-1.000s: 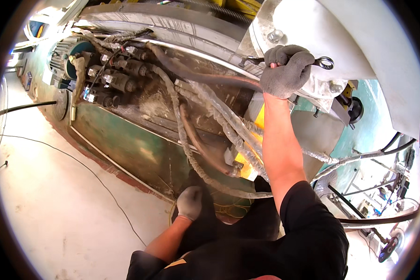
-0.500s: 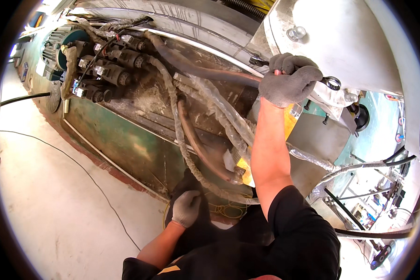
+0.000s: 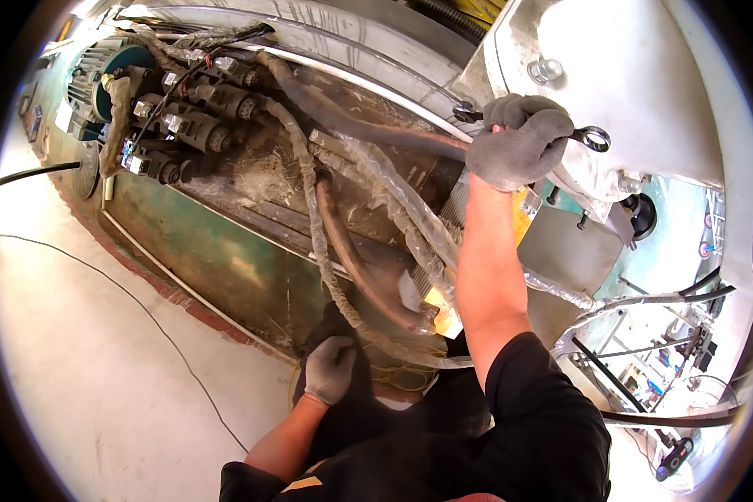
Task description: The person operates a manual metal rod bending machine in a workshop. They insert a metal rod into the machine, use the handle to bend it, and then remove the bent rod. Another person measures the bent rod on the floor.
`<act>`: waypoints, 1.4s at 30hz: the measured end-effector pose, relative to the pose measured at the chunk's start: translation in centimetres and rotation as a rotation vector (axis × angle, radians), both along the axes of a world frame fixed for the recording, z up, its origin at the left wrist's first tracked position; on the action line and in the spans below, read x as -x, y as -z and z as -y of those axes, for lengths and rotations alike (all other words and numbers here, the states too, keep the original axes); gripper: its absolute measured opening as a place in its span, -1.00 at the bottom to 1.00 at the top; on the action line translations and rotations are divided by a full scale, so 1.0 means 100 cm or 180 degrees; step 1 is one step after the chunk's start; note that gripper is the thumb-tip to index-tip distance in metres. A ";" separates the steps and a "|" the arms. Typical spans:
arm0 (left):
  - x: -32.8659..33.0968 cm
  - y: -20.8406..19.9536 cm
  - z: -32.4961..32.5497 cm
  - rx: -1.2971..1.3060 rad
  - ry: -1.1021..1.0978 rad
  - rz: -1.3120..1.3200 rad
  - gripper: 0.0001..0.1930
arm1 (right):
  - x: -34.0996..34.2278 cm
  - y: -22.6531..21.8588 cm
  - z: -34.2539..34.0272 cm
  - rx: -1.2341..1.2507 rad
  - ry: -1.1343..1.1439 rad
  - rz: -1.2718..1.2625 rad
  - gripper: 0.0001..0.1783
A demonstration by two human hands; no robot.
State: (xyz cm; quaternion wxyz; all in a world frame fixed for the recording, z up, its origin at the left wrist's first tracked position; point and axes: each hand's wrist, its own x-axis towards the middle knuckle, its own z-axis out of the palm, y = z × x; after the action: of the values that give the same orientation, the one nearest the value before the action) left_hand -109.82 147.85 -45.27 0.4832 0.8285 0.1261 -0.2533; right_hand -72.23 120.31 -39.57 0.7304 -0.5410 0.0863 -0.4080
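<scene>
My right hand [image 3: 519,144], in a grey work glove with a bare fingertip showing, is closed round the middle of a combination wrench. The wrench's ring end [image 3: 595,139] sticks out to the right, and its dark open end [image 3: 467,111] shows on the left. The hand is beside a large pale metal casing [image 3: 619,92] with a hex bolt [image 3: 545,70] on it; neither wrench end visibly sits on that bolt. My left hand [image 3: 330,370], in a lighter grey glove, is curled into a loose fist by my dark-trousered leg, with nothing seen in it.
A greenish machine base [image 3: 217,243] carries wrapped hoses [image 3: 385,188], a brown hose [image 3: 351,251], several valve blocks [image 3: 197,130] and a finned motor [image 3: 100,75]. Two dark bolts [image 3: 582,220] project below the casing. A thin cable [image 3: 155,318] crosses the pale floor.
The view has shifted slightly. My right hand keeps its grip on the wrench, at nearly the same place and angle. My left hand stays curled by my leg.
</scene>
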 end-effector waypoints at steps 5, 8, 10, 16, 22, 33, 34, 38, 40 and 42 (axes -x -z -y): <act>-0.001 0.006 -0.003 0.0011 -0.0059 0.0047 -0.84 | 0.006 -0.004 -0.001 -0.0139 0.0027 -0.0035 -0.36; -0.001 0.009 -0.006 0.0043 -0.0052 0.0113 -0.83 | 0.007 -0.002 0.006 -0.0340 -0.0050 0.0312 -0.40; -0.002 0.010 -0.007 0.0059 -0.0053 0.0104 -0.82 | 0.006 0.000 0.006 -0.0359 0.0020 0.0367 -0.39; -0.002 0.015 -0.011 0.0120 -0.0097 0.0104 -0.82 | 0.004 0.003 -0.001 0.0104 0.0009 0.0075 -0.35; -0.009 0.013 -0.013 0.0152 -0.0156 0.0121 -0.84 | -0.009 -0.014 -0.012 0.0206 0.0189 -0.0742 -0.46; -0.018 0.016 -0.007 0.0201 -0.0164 0.0085 -0.83 | -0.090 0.049 -0.086 0.5658 -0.2230 -0.4299 -0.60; -0.016 0.017 -0.008 0.0148 -0.0199 0.0087 -0.83 | -0.091 0.058 -0.086 0.6024 -0.2650 -0.4488 -0.61; -0.005 0.012 -0.011 0.0080 -0.0188 0.0041 -0.83 | -0.086 0.068 -0.079 0.5992 -0.2703 -0.4317 -0.64; -0.008 0.019 -0.006 0.0079 -0.0079 0.0294 -0.83 | -0.098 0.035 -0.102 0.5483 -0.2326 -0.4178 -0.64; -0.011 0.021 0.000 0.0002 -0.0009 0.0223 -0.83 | -0.080 -0.014 -0.114 0.4495 -0.1739 -0.3257 -0.63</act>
State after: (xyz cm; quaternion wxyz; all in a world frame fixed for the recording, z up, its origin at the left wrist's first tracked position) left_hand -108.69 147.84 -47.42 0.4880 0.8365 0.1102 -0.2235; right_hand -64.27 131.70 -38.18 0.1734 -0.9786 -0.0012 0.1106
